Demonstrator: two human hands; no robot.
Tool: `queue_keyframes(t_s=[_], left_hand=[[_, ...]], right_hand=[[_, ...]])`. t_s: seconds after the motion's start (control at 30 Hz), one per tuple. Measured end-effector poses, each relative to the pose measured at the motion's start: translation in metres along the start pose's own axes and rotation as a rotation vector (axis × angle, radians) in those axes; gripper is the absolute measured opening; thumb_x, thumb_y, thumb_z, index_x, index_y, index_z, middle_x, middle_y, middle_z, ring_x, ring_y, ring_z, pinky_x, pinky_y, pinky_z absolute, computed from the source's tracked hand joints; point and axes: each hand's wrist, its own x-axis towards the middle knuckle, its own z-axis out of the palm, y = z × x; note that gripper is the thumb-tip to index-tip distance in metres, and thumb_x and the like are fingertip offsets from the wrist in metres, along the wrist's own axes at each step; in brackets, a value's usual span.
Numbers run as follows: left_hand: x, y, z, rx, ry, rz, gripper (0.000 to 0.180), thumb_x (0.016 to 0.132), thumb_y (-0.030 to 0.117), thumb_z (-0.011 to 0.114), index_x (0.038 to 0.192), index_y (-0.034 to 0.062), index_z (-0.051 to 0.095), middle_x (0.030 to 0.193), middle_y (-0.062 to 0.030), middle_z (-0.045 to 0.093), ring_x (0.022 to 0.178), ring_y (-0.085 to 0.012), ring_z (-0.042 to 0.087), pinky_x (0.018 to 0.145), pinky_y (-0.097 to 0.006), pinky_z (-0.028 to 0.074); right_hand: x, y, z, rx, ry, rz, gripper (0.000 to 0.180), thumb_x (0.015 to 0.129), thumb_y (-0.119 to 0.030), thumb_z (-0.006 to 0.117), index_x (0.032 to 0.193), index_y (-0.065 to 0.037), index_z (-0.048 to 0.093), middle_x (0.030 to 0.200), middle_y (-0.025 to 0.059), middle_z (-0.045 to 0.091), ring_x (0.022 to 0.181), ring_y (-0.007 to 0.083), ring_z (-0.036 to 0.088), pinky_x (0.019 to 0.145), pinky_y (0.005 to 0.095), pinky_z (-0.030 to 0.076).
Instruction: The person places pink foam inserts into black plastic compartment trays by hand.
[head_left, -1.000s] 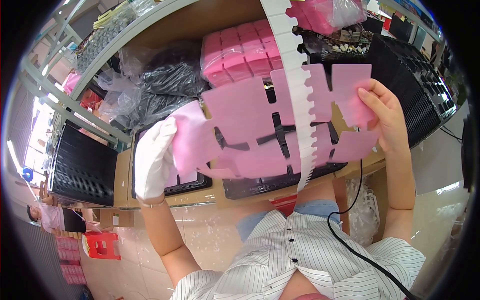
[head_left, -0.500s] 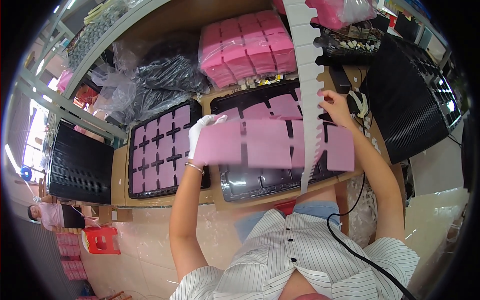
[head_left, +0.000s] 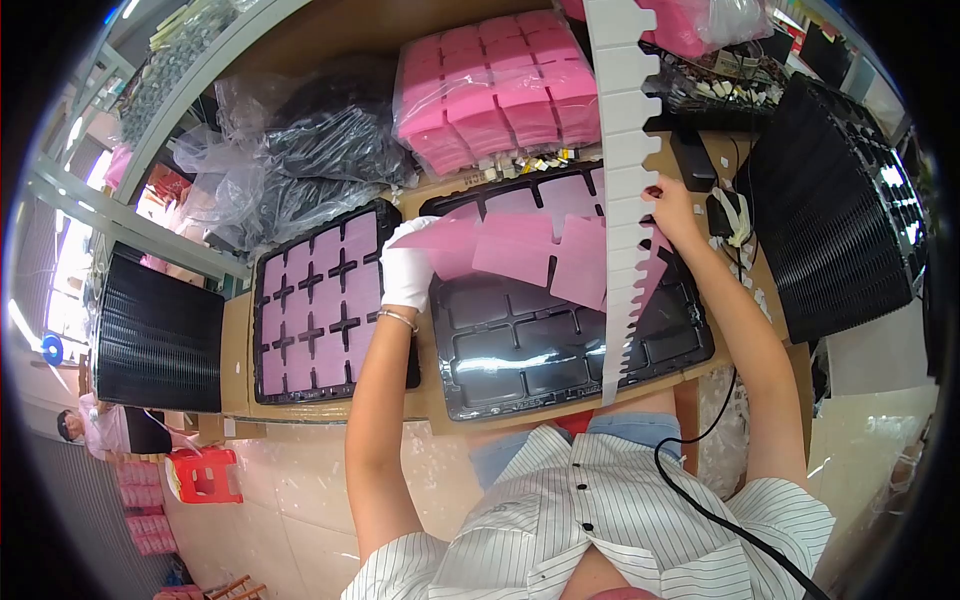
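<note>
My left hand, in a white glove, is closed on the left end of a thin pink foam sheet with slots cut in it. My bare right hand is closed by the sheet's right end; a white toothed strip partly hides its fingertips. The sheet hangs slanting and bent over a black plastic tray divided into shallow compartments. Pink foam lies along the tray's far side. To the left is another black tray with pink slotted foam in it.
Bagged pink foam stands behind the trays, beside crumpled dark plastic bags. Stacks of black trays rise at left and right. A black cable crosses my right side. Another person is at far left by a red stool.
The foam sheet's right part has swung farther away and tilted, uncovering more of the near tray. My left hand has moved slightly right and turned.
</note>
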Motion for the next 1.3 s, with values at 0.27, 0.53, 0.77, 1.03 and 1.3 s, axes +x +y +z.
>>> queue_keyframes(t_s=[0.27, 0.53, 0.77, 1.03, 1.3], left_hand=[[0.014, 0.055, -0.003, 0.230, -0.001, -0.215, 0.041, 0.083, 0.032, 0.072, 0.112, 0.0037, 0.067, 0.104, -0.0161, 0.068, 0.094, -0.0271, 0.067, 0.085, -0.035, 0.051], [-0.038, 0.075, -0.036, -0.150, 0.066, -0.251, 0.051, 0.095, 0.036, 0.060, 0.131, 0.0007, 0.053, 0.121, -0.0124, 0.063, 0.103, -0.0190, 0.061, 0.095, -0.031, 0.045], [-0.114, 0.126, -0.077, -0.305, -0.130, -0.280, 0.054, 0.101, 0.030, 0.046, 0.145, 0.0023, 0.035, 0.143, -0.0150, 0.046, 0.099, -0.0163, 0.062, 0.093, -0.031, 0.047], [-0.142, 0.145, -0.044, -0.829, -0.101, -0.454, 0.068, 0.099, 0.044, 0.048, 0.152, 0.0096, 0.023, 0.150, -0.0187, 0.035, 0.103, -0.0243, 0.064, 0.084, -0.034, 0.055], [-0.153, 0.168, -0.047, -0.331, -0.019, -0.650, 0.042, 0.095, 0.022, 0.063, 0.133, 0.0051, 0.057, 0.102, -0.0056, 0.068, 0.067, -0.0030, 0.058, 0.054, -0.018, 0.046]], right_hand=[[0.013, -0.015, 0.004, -0.280, -0.038, 0.117, 0.018, 0.076, -0.016, 0.077, 0.087, -0.002, 0.071, 0.081, 0.0070, 0.069, 0.076, 0.0147, 0.064, 0.070, 0.0275, 0.050], [0.022, 0.018, -0.003, 0.048, -0.082, 0.072, 0.044, 0.083, -0.018, 0.073, 0.120, -0.002, 0.057, 0.096, 0.0078, 0.069, 0.087, 0.0169, 0.065, 0.081, 0.0293, 0.051], [-0.053, -0.065, -0.060, -0.214, -0.062, -0.101, 0.026, 0.089, -0.009, 0.065, 0.113, 0.001, 0.059, 0.108, 0.0106, 0.063, 0.091, 0.0198, 0.065, 0.081, 0.0279, 0.051], [-0.134, -0.079, -0.071, -0.003, -0.160, 0.243, 0.019, 0.089, -0.006, 0.063, 0.106, 0.002, 0.059, 0.105, 0.0089, 0.061, 0.088, 0.0164, 0.065, 0.075, 0.0263, 0.052], [-0.134, -0.071, -0.066, 0.136, -0.256, 0.352, 0.021, 0.083, -0.006, 0.071, 0.101, -0.002, 0.061, 0.085, 0.0012, 0.060, 0.070, 0.0060, 0.054, 0.065, 0.0191, 0.045]])
